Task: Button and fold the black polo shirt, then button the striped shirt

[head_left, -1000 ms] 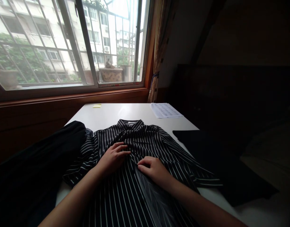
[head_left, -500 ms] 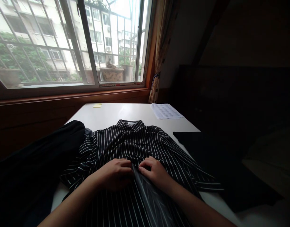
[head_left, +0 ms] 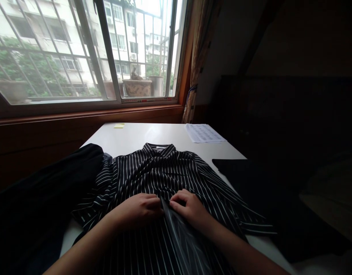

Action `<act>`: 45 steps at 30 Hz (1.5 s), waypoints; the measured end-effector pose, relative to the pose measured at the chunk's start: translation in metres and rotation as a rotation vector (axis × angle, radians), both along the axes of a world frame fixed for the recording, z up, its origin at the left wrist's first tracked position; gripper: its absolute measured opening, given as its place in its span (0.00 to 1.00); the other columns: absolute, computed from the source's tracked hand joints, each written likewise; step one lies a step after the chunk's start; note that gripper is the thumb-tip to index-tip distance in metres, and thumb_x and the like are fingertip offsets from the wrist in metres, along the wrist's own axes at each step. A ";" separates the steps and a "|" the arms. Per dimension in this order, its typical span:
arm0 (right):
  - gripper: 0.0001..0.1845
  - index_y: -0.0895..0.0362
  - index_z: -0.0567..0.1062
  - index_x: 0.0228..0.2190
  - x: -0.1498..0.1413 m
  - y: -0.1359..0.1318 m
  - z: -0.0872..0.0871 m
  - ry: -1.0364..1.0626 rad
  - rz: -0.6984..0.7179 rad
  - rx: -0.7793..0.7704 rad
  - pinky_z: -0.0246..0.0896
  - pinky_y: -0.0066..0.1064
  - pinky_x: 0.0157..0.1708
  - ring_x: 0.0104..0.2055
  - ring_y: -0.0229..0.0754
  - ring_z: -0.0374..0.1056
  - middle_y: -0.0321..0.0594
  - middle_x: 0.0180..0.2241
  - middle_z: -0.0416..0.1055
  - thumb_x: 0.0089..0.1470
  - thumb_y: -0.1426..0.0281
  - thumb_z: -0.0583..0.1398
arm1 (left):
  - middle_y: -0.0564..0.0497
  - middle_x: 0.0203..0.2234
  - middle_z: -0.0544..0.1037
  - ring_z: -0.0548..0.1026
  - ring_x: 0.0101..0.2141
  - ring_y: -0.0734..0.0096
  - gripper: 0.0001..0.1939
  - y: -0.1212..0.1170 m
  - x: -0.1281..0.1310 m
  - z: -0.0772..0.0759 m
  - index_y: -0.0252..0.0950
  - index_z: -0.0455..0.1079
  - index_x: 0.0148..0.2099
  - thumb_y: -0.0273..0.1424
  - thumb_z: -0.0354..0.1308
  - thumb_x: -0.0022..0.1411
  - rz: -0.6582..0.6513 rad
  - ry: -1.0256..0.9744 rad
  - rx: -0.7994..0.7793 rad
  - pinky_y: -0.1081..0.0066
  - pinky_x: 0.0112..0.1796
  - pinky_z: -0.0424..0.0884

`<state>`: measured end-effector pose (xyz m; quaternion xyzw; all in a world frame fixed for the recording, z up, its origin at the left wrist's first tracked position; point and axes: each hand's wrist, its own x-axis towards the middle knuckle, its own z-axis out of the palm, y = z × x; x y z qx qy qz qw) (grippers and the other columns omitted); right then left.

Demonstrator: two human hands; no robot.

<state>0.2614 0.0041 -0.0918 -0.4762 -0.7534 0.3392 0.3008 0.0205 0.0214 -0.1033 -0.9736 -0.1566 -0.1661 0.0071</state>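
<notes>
A black shirt (head_left: 158, 172) with thin white stripes lies face up, its collar toward the window and its sleeves out to the sides. Over the middle of its front, my left hand (head_left: 141, 209) is closed, fingertips curled under on the cloth near the front opening. Just to the right, my right hand (head_left: 188, 209) pinches the shirt front with thumb and bent fingers. A greyish, sheer-looking strip (head_left: 178, 236) runs down from between the hands toward me. Whether a button is between the fingertips is hidden.
Under the shirt is a white table (head_left: 135, 133). A dark garment (head_left: 78, 168) lies at its left edge, another dark cloth (head_left: 236, 172) at its right. Printed sheets (head_left: 204, 133) and a yellow sticky note (head_left: 119, 125) lie at the far end, below the barred window (head_left: 141, 49).
The view has shifted slightly. Both hands stay at nearly the same spot on the shirt front, and the shirt lies as before.
</notes>
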 end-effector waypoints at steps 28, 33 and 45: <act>0.11 0.55 0.83 0.35 -0.004 -0.011 0.007 0.276 0.030 -0.256 0.66 0.36 0.44 0.41 0.47 0.75 0.39 0.35 0.80 0.55 0.63 0.64 | 0.56 0.23 0.66 0.64 0.23 0.75 0.06 -0.010 0.001 0.015 0.35 0.68 0.41 0.27 0.51 0.71 0.032 -0.179 0.252 0.69 0.26 0.63; 0.10 0.55 0.83 0.34 -0.007 -0.014 0.008 0.279 0.025 -0.253 0.66 0.35 0.44 0.40 0.46 0.75 0.39 0.35 0.80 0.55 0.64 0.64 | 0.56 0.22 0.66 0.64 0.23 0.75 0.06 -0.010 0.000 0.012 0.35 0.68 0.39 0.26 0.52 0.70 0.036 -0.161 0.237 0.69 0.25 0.61; 0.10 0.55 0.83 0.35 -0.009 -0.015 0.007 0.285 0.023 -0.229 0.66 0.36 0.44 0.40 0.46 0.75 0.40 0.35 0.80 0.55 0.63 0.65 | 0.57 0.21 0.64 0.62 0.22 0.76 0.10 -0.011 0.002 0.011 0.35 0.64 0.33 0.25 0.52 0.70 0.041 -0.194 0.196 0.68 0.24 0.57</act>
